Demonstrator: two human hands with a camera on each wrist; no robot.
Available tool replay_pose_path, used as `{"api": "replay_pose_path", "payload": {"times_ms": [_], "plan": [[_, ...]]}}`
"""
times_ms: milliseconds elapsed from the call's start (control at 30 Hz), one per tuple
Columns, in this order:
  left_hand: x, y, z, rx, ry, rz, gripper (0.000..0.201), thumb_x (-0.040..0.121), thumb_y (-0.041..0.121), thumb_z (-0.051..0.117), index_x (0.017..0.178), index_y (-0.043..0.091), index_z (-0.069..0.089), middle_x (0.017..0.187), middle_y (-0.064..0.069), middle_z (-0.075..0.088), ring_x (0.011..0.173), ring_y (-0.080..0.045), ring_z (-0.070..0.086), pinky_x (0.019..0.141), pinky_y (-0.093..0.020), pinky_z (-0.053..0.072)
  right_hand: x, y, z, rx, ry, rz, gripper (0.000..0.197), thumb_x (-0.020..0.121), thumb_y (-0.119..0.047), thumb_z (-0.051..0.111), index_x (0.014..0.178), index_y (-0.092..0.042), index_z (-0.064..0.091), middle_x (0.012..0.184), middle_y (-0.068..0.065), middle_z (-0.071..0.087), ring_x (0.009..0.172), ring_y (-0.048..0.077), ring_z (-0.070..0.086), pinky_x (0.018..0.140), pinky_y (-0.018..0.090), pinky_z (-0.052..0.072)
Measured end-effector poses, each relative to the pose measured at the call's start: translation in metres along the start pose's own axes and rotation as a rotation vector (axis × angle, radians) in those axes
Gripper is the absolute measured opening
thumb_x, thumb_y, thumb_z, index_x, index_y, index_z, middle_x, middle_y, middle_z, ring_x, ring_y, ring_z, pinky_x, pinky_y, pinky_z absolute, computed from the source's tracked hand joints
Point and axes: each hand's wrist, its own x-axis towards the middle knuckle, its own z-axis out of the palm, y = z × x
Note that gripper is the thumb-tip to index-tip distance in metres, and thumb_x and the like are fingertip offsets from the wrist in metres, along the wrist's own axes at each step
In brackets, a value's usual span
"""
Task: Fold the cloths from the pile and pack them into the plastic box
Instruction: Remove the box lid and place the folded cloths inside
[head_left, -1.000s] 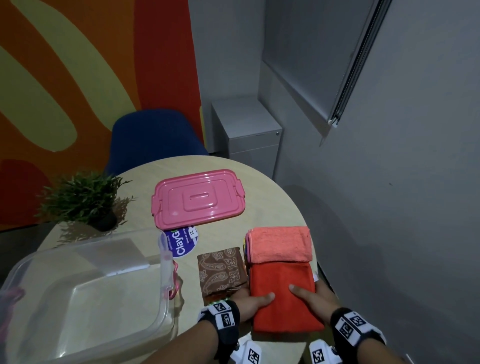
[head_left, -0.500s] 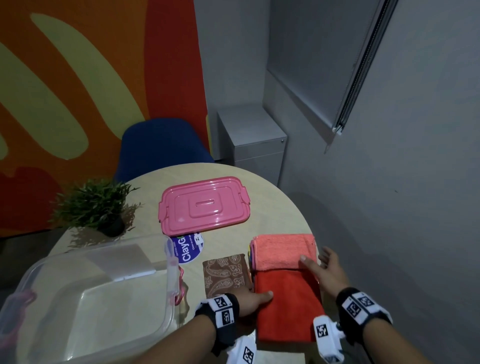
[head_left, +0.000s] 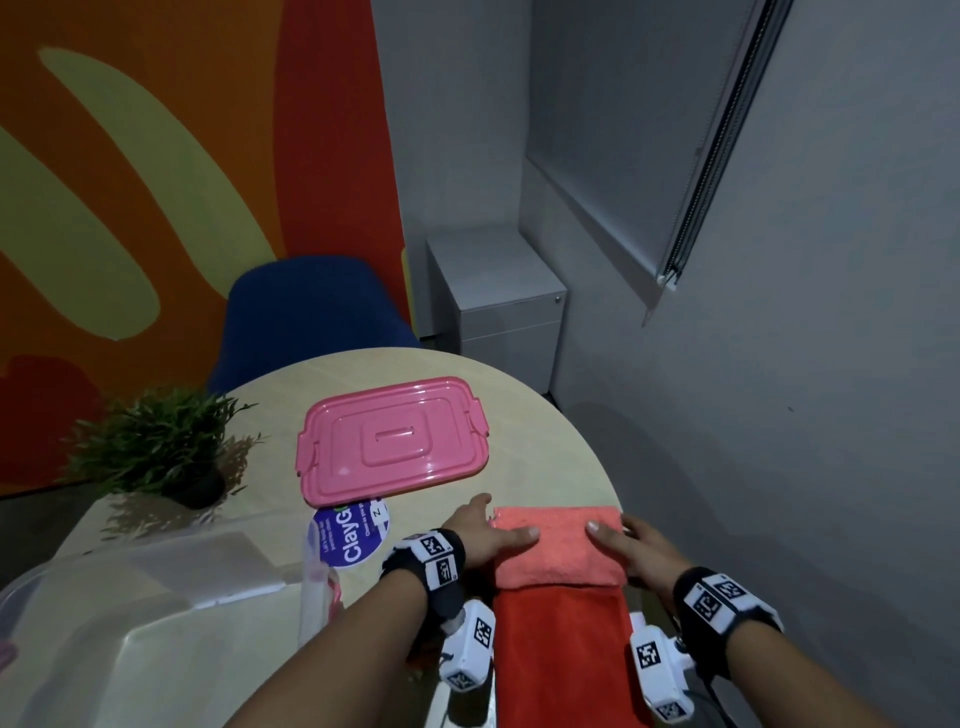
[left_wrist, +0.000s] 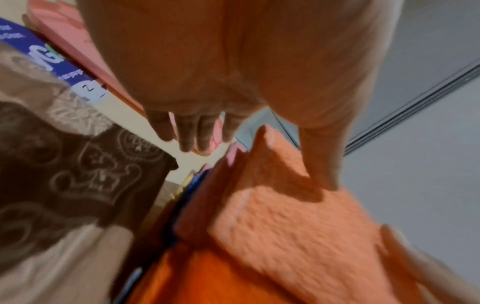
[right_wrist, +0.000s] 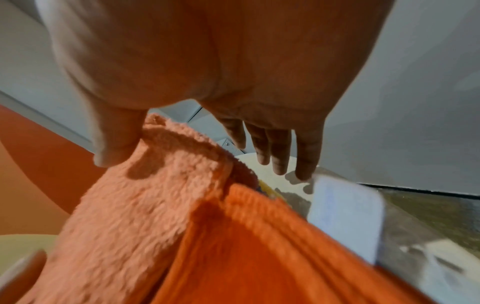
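A folded salmon cloth (head_left: 558, 551) tops a pile at the table's right edge, with blue and yellow cloth edges (left_wrist: 191, 183) showing under it. A red-orange cloth (head_left: 561, 649) lies folded just in front of it. My left hand (head_left: 483, 535) is at the salmon cloth's left side, thumb (left_wrist: 320, 164) on top and fingers (left_wrist: 192, 133) straight down beside the pile. My right hand (head_left: 631, 551) mirrors it on the right, thumb (right_wrist: 114, 144) on the cloth and fingers (right_wrist: 280, 152) straight. A folded brown paisley cloth (left_wrist: 78, 174) lies left of the pile. The clear plastic box (head_left: 156, 623) stands open at lower left.
The pink lid (head_left: 389, 441) lies flat at mid-table, with a blue round sticker (head_left: 353, 535) in front of it. A small potted plant (head_left: 156, 447) stands at the left. A pale flat object (right_wrist: 345, 216) sits by the red cloth at the table's right edge (head_left: 608, 483).
Both hands left the red-orange cloth and moved forward to the salmon cloth, the right hand first, then the left. Thumbs now lie on its top.
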Motion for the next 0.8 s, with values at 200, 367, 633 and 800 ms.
{"api": "replay_pose_path", "payload": {"times_ms": [200,367,633,800], "plan": [[0.036,0.001,-0.011,0.002,-0.257,-0.115,0.116,0.053,0.078,0.078,0.141,0.010,0.046,0.138,-0.005,0.057,0.113,-0.018,0.059,0.100,-0.031,0.045,0.016,-0.019,-0.001,-0.071,-0.190,0.051,0.093,0.048,-0.073,0.080,0.122,-0.018,0.063,0.107,0.001,0.075,0.095,0.019,0.073,0.088,0.037,0.057],[0.061,-0.001,-0.001,-0.203,-0.351,-0.190,0.099,0.040,0.072,0.087,0.115,0.010,0.068,0.112,-0.012,0.073,0.108,-0.032,0.067,0.100,-0.047,0.051,0.034,-0.020,-0.001,0.003,-0.247,0.197,0.089,0.053,-0.072,0.081,0.116,-0.012,0.065,0.085,0.013,0.074,0.071,0.027,0.070,0.066,0.040,0.058],[0.075,-0.002,0.008,-0.390,-0.343,-0.194,0.089,0.054,0.061,0.089,0.124,0.012,0.064,0.115,-0.011,0.072,0.109,-0.030,0.068,0.104,-0.046,0.048,0.045,-0.033,0.001,0.198,-0.363,0.158,0.093,0.056,-0.042,0.094,0.132,-0.010,0.051,0.121,0.019,0.068,0.114,0.037,0.065,0.105,0.054,0.046],[0.066,0.010,0.006,-0.513,-0.331,-0.196,0.087,0.052,0.057,0.090,0.121,0.009,0.065,0.110,-0.015,0.073,0.099,-0.031,0.070,0.091,-0.038,0.056,0.049,-0.035,0.003,0.341,-0.312,0.183,0.094,0.054,-0.032,0.095,0.132,-0.006,0.050,0.120,0.030,0.064,0.111,0.047,0.063,0.101,0.064,0.044]]}}
